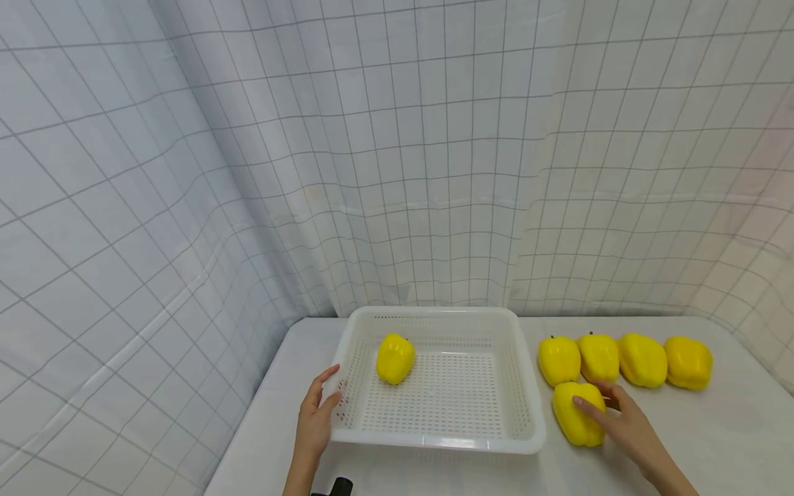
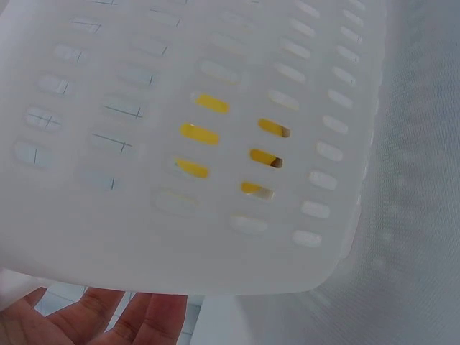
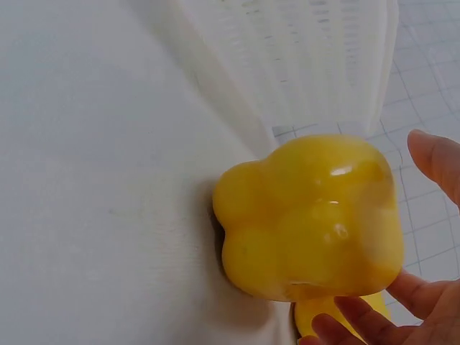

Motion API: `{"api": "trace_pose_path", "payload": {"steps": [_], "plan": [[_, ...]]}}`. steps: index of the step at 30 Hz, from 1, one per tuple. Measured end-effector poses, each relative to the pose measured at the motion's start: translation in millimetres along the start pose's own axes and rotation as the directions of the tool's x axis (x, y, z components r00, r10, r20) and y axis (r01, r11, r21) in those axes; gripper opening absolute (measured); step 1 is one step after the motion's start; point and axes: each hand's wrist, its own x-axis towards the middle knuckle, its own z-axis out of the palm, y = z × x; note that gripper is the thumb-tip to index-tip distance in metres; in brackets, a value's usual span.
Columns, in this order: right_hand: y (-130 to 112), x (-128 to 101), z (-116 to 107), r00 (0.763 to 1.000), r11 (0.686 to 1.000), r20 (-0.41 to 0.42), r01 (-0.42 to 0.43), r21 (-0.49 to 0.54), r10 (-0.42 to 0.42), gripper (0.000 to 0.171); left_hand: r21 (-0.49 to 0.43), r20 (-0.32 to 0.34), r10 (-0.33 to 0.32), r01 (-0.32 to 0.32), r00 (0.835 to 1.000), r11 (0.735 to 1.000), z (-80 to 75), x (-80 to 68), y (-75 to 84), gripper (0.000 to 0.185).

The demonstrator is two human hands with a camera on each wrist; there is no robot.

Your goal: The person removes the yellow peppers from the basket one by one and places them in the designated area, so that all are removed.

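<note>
A white perforated plastic basket (image 1: 438, 441) stands in the middle of the table with one yellow bell pepper (image 1: 395, 359) inside, toward its left. At the basket's left rim is my left hand (image 1: 315, 421), its fingers and thumb extended against the edge. My right hand (image 1: 626, 424) is around the nearest yellow bell pepper (image 1: 578, 420) on the table, right of the basket. In the right wrist view the thumb (image 3: 435, 162) stands off this pepper (image 3: 309, 223), while the fingers (image 3: 417, 291) are close against its far side.
Behind the nearest pepper, several more yellow bell peppers (image 1: 643, 360) lie in a row on the white table (image 1: 701, 434). A white grid-patterned curtain (image 1: 434, 172) hangs at the back and sides. At the bottom edge, a small black object (image 1: 341, 486) shows beside the left forearm.
</note>
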Motion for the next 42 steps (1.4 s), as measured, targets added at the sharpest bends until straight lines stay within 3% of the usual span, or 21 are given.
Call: {"api": "trace_pose_path", "payload": {"steps": [8, 11, 14, 17, 26, 33, 42], "plan": [[-6.7, -8.7, -1.5, 0.978, 0.991, -0.163, 0.131, -0.005, -0.130, 0.077, -0.012, 0.006, -0.009, 0.009, 1.000, 1.000, 1.1, 0.3, -0.1, 0.046], [-13.1, -10.4, -0.9, 0.945, 0.983, -0.274, 0.181, -0.019, -0.179, 0.065, -0.022, 0.005, -0.013, 0.014, 1.000, 1.000, 1.7, 0.5, 0.0, 0.046], [-20.5, -11.4, 0.0, 0.897, 0.971, -0.378, 0.237, -0.021, -0.227, 0.051, -0.019, 0.001, -0.010, 0.010, 1.000, 1.000, 1.7, 0.3, 0.2, 0.046], [-28.8, -10.8, 0.4, 0.866, 0.957, -0.422, 0.291, -0.009, -0.268, 0.043, -0.010, -0.004, -0.003, 0.003, 1.000, 1.000, 1.2, 0.4, 0.3, 0.046], [-56.4, -3.6, 4.7, 0.819, 0.910, -0.423, 0.414, -0.030, -0.387, 0.033, 0.003, -0.021, 0.019, -0.019, 1.000, 1.000, 0.7, 1.7, -2.0, 0.046], [-85.6, 1.2, 4.9, 0.818, 0.876, -0.335, 0.479, -0.052, -0.467, 0.033, 0.019, -0.004, 0.045, -0.045, 0.999, 0.999, 0.0, 1.2, -1.4, 0.047], [-125.2, 10.7, 14.5, 0.793, 0.822, -0.251, 0.568, -0.024, -0.555, 0.027, 0.014, 0.009, 0.020, -0.020, 1.000, 1.000, -0.4, 0.9, -2.3, 0.046]]}}
